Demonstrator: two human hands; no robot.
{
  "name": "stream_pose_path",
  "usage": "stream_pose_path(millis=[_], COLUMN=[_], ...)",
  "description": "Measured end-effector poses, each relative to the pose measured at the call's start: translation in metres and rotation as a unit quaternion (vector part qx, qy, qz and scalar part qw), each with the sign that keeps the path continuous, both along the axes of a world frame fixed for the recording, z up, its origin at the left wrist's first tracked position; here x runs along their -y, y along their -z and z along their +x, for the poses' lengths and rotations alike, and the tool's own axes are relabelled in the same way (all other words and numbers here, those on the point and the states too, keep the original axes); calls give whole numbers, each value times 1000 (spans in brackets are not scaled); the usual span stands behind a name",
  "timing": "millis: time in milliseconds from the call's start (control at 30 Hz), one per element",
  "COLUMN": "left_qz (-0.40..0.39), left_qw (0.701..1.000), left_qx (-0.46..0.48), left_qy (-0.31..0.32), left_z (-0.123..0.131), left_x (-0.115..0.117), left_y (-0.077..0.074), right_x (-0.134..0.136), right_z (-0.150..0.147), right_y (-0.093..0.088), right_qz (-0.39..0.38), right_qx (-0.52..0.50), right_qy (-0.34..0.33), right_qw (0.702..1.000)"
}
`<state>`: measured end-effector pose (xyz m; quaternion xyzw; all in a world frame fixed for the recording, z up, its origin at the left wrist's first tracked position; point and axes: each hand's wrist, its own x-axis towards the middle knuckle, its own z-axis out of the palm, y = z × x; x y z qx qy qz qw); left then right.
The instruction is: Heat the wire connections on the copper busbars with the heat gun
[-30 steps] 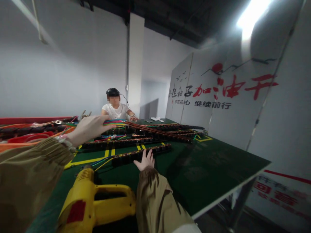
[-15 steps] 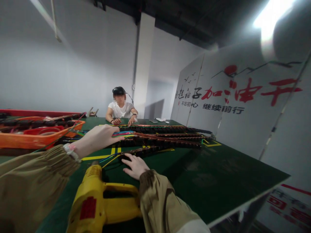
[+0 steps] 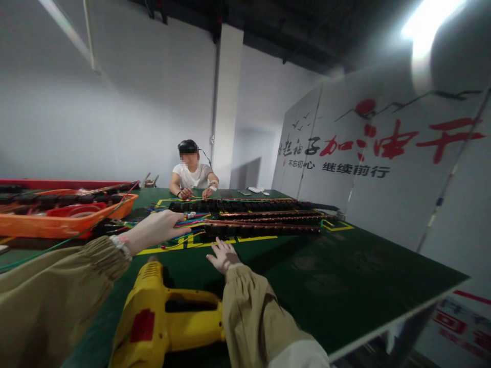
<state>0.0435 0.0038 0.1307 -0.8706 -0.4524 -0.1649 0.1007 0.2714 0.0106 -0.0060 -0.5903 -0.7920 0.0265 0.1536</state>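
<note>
My left hand (image 3: 163, 226) is closed around the coloured wires (image 3: 196, 223) at the left end of long black-and-copper strips (image 3: 264, 225). The strips lie side by side along the green table. My right hand (image 3: 223, 255) is open, fingers spread, just in front of the nearest strip; its fingertips reach close to that strip's edge, and I cannot tell if they touch. A yellow heat gun (image 3: 148, 306) lies in front of me, between my forearms, with its handle end by my right sleeve.
An orange basket (image 3: 72, 225) with dark parts stands at the left, before a red tray (image 3: 72, 183). Across the green table (image 3: 345, 276) sits a co-worker (image 3: 194, 176), hands at the far strips. Yellow tape (image 3: 341, 226) marks the tabletop. White items (image 3: 256, 189) lie at the back.
The near strip, which lay at an angle under my right hand, now lies in line with the others. The wires in my left hand are lower. My right hand has shifted slightly right.
</note>
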Motion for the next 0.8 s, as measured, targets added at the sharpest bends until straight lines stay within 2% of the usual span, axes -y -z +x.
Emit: stream_pose_path(millis=[133, 200, 333, 433, 600, 733, 800], left_qz=[-51, -77, -150, -184, -216, -183, -200], left_qw=[997, 994, 983, 980, 975, 981, 978], left_qx=[53, 79, 82, 41, 36, 52, 57], left_qy=[13, 15, 60, 57, 45, 39, 29], left_z=[-7, -10, -18, -22, -28, -30, -33], left_x=[-30, -44, -61, -66, -73, -79, -80], left_y=[28, 43, 69, 85, 102, 105, 107], right_x=[21, 30, 37, 36, 38, 45, 48], right_z=[-18, -26, -30, -24, -22, -22, -22], right_y=[-13, -21, -29, -29, -30, -32, -33], right_qz=[-7, 1, 30, 27, 12, 6, 4], right_qx=[12, 14, 6, 4, -4, -10, -11], right_qy=[-103, -127, -117, -97, -101, -113, -115], right_qw=[995, 992, 993, 995, 995, 994, 993])
